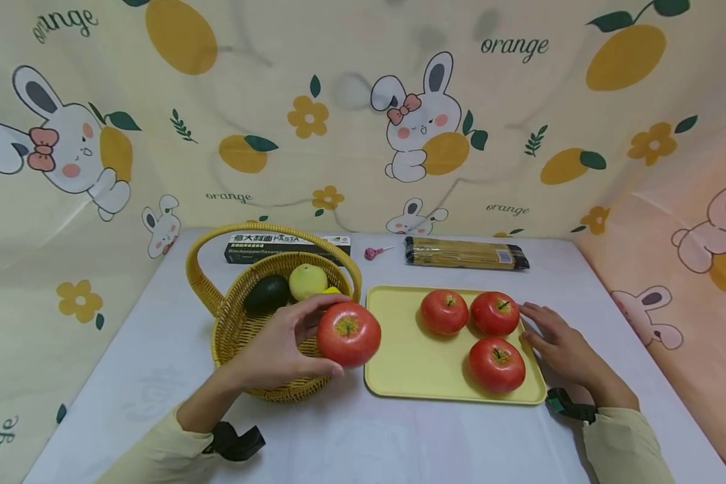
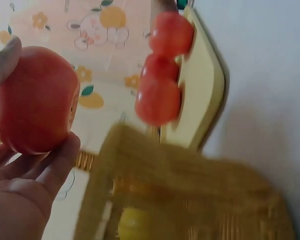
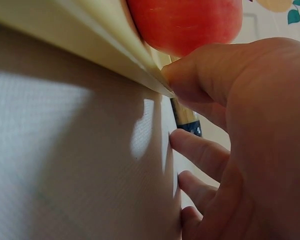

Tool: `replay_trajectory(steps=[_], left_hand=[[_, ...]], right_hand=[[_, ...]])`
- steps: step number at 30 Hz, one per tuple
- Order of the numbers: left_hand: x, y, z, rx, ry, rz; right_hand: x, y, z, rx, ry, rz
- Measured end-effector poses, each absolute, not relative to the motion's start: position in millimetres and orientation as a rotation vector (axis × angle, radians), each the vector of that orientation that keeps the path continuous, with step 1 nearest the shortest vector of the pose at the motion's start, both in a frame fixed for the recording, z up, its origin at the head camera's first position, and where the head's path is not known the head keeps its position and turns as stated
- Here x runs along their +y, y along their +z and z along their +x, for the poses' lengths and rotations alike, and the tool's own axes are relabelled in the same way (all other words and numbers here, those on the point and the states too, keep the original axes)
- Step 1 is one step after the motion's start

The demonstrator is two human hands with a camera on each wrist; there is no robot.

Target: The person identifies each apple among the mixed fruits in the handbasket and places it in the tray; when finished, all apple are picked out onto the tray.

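Note:
My left hand [image 1: 276,351] grips a red apple [image 1: 349,335] between thumb and fingers, raised at the basket's right side. In the left wrist view, the thumb lies on one side of this apple [image 2: 35,100] and the fingers on the other. The wicker basket [image 1: 219,336] holds a dark green avocado [image 1: 267,294], a pale yellow-green round fruit [image 1: 308,281] and something bright yellow, partly hidden. Three more red apples sit on the yellow tray [image 1: 405,363]. At the tray's right edge rests my right hand [image 1: 565,351], thumb at the rim [image 3: 150,82] and fingers extended on the table.
Behind the basket lies a black pasta box [image 1: 248,253]. A small wrapped lollipop [image 1: 372,253] and a long pack of noodles [image 1: 466,254] lie at the back of the white table. The basket's tall handle [image 1: 202,269] arches over it. A printed cloth hangs behind.

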State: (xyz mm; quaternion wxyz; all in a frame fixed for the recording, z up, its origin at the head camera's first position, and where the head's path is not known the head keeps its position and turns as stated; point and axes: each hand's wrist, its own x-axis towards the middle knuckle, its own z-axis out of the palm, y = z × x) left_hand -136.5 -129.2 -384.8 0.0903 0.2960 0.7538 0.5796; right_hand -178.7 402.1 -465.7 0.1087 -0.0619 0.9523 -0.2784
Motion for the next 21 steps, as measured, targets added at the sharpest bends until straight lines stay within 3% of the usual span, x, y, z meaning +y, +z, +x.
replay_trajectory(steps=[21], left_hand=[[-18, -393, -138, 2.003, 1.719, 1.103]], right_hand=[[403, -466, -180, 2.789, -0.822, -0.153]])
